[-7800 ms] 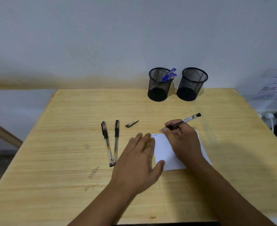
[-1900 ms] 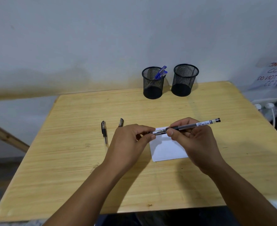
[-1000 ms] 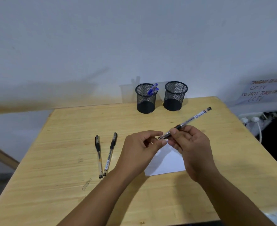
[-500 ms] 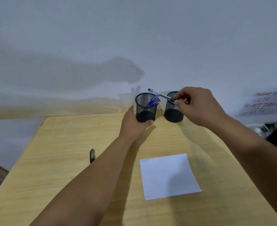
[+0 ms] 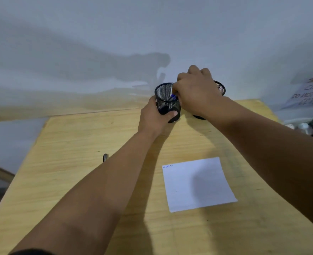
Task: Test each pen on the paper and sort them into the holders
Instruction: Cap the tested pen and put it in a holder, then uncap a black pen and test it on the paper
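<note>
Near edge: wooden table (image 5: 82, 181), pale grain, filling the lower frame. Two bare forearms reaching from near to far across it.

Near right: white paper (image 5: 198, 183) lying flat on the table, well apart from both hands; small blue scribble at its far-left corner; soft shadow over its middle.

Mid left: tip of a dark pen (image 5: 105, 157) showing on the table just beside the left forearm, rest hidden behind the arm.

Far centre: left hand (image 5: 154, 116) wrapped round the near-left side of the left mesh holder (image 5: 165, 94), thumb pressed across its lower front, fingers curled behind. Holder black, upright, standing near the far table edge. Blue pens (image 5: 173, 97) visible inside, leaning toward its right rim.

Right hand (image 5: 196, 92) over the left holder's right rim, fingers curled downward at the opening, knuckles up. Cannot tell whether anything is pinched there; fingertips hidden behind the hand's back.

Right mesh holder (image 5: 220, 87) just beside the left one, mostly covered by the right hand and wrist; only its right rim and a sliver of base showing.

Far: white wall (image 5: 96, 34) carrying arm shadows. Far right: sheet with lettering (image 5: 307, 93), blurred.
</note>
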Demonstrator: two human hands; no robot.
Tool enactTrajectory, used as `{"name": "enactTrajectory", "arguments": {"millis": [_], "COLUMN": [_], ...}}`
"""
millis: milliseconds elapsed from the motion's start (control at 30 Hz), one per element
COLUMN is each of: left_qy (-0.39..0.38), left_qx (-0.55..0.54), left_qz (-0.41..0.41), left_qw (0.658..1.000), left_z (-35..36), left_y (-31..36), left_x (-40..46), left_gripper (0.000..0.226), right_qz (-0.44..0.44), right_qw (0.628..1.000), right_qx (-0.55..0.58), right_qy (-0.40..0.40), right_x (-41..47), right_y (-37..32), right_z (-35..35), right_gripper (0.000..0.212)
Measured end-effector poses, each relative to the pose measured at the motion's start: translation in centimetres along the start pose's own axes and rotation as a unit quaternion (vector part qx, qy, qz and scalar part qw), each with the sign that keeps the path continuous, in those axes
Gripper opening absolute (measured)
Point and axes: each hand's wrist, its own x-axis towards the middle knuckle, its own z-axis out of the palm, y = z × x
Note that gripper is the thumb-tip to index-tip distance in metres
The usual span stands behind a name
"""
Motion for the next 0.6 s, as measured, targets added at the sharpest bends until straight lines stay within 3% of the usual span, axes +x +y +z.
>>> {"name": "enactTrajectory", "arguments": {"millis": [167,300,467,600], "left_qy": [-0.019,-0.085,-0.143,-0.172], "left_qx": [0.042,0.088,0.183,0.243], "left_qz": [-0.002,0.005,0.046,0.056], "left_qw": [0.999,0.992,0.972,0.953], "left_z": [-1.4,-4.9,-9.7,-11.7], "left_y": [-0.2,-1.0,-1.5,-2.4], "left_x": [-0.3,-1.8,-4.4,-5.9], "left_gripper": [0.069,0.050,0.026,0.029], "right_qz": [0.018,0.066,0.088,0.070], "right_qw": [0.996,0.979,0.956,0.927], "right_qx": [0.048,0.145,0.280,0.363], "right_qy": [0.070,0.124,0.019,-0.064], "right_x": [-2.0,-5.1,-9.0,-12.6], "right_y": [0.0,-1.1,-5.0,-10.4], "right_z": [0.3,0.2,1.0,1.4], "right_gripper": [0.030,0.026,0.025,0.029]}}
